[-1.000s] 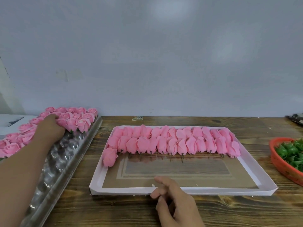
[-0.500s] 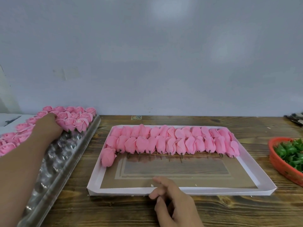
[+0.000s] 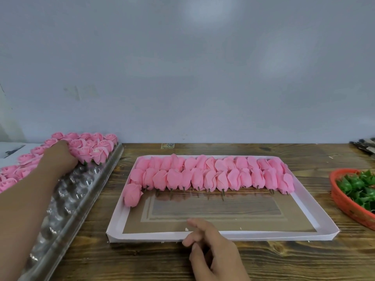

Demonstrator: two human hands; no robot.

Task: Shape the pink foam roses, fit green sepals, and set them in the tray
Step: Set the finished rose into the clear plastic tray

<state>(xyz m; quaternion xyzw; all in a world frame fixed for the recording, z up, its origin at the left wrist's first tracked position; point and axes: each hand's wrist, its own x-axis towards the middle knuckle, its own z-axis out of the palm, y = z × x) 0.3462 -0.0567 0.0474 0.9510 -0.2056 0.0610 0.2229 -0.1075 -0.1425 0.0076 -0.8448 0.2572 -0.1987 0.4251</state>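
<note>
Two rows plus one rose (image 3: 133, 194) fill the white tray's (image 3: 304, 237) far edge; near half bare. Left hand (image 3: 58, 157) reaches into finished roses (image 3: 91, 148) in the clear blister tray (image 3: 67, 216), grip hidden; right hand (image 3: 211, 246) rests loosely curled, empty, on the white tray's near rim.

two trays (image 3: 253, 235), one red basket (image 3: 343, 201), two hands (image 3: 215, 248)

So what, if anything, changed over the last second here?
Almost nothing. The left hand still rests among the opened roses in the clear blister tray; whether it grips one is hidden. The right hand still rests at the front rim of the white tray. The rose rows, the lone rose and the red basket stayed put.
</note>
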